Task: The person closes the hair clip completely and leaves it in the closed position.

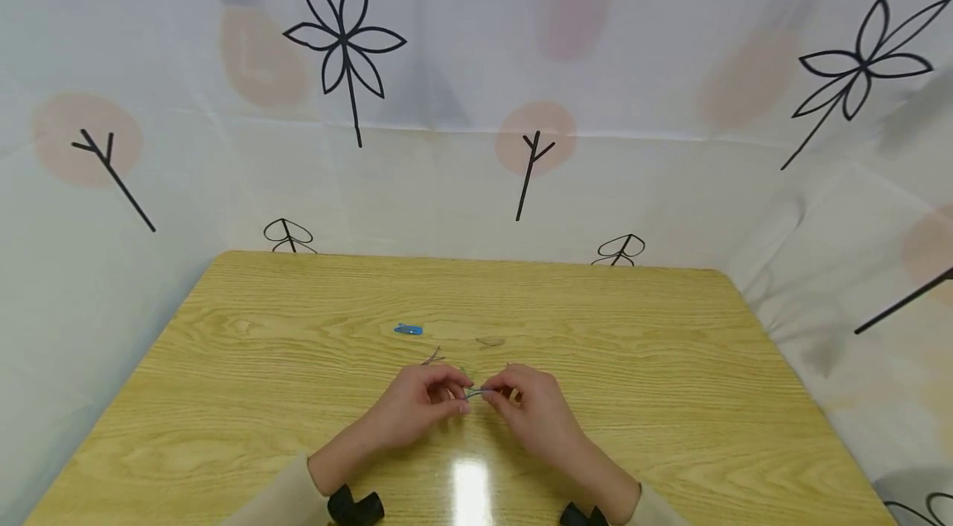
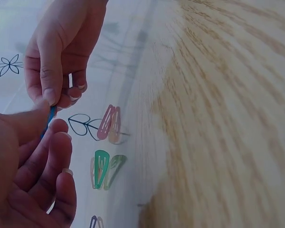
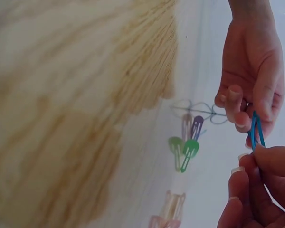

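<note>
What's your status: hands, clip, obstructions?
Left hand, right hand: both pinching blue clip. Clip's sides parted. Green clip nearby on table; nothing visibly blocking.

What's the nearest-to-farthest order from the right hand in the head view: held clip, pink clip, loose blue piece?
1. Held clip, pinched in the right hand.
2. Pink clip, ahead, slightly left.
3. Loose blue piece, farther left.
</note>
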A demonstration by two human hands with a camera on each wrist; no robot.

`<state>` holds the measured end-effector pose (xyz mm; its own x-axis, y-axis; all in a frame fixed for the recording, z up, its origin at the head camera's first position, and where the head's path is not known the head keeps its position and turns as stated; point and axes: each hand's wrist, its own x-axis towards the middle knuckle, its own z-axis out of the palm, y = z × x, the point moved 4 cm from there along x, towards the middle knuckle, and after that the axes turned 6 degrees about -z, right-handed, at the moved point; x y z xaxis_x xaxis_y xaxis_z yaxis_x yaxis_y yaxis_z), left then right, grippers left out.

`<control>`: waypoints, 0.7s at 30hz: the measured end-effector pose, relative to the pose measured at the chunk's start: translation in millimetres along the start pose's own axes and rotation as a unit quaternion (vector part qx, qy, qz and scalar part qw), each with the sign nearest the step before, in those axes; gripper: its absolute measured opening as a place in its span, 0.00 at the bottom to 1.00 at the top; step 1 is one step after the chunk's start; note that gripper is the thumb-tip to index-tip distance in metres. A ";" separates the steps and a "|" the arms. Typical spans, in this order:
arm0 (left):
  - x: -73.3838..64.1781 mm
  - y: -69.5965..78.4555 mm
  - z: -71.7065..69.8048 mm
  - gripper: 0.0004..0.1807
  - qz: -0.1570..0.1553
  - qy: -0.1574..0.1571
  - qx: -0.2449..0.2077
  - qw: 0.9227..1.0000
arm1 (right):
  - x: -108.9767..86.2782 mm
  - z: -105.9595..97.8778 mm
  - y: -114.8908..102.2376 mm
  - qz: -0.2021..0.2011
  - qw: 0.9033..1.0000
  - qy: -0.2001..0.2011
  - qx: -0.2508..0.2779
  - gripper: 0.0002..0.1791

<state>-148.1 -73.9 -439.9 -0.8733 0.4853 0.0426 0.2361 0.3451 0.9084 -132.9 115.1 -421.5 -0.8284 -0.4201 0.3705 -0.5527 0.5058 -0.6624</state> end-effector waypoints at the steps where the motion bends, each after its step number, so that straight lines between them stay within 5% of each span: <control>1: 0.0 0.5 0.1 0.08 0.002 0.001 0.002 1.000 | -0.1 -0.2 -0.5 0.000 1.000 0.001 0.002 0.02; 8: 0.6 0.4 -0.9 0.05 -0.009 0.007 0.028 1.000 | -1.7 0.6 -1.0 -0.003 1.000 -0.002 0.028 0.02; 21: 1.4 1.1 -1.0 0.05 -0.025 -0.012 -0.007 1.000 | -3.6 2.6 2.5 0.021 0.996 -0.030 0.084 0.03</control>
<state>-149.6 -73.6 -438.4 -0.8735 0.4866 -0.0121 0.1872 0.3587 0.9145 -131.0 115.9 -426.2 -0.8410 -0.4475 0.3041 -0.4905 0.3936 -0.7774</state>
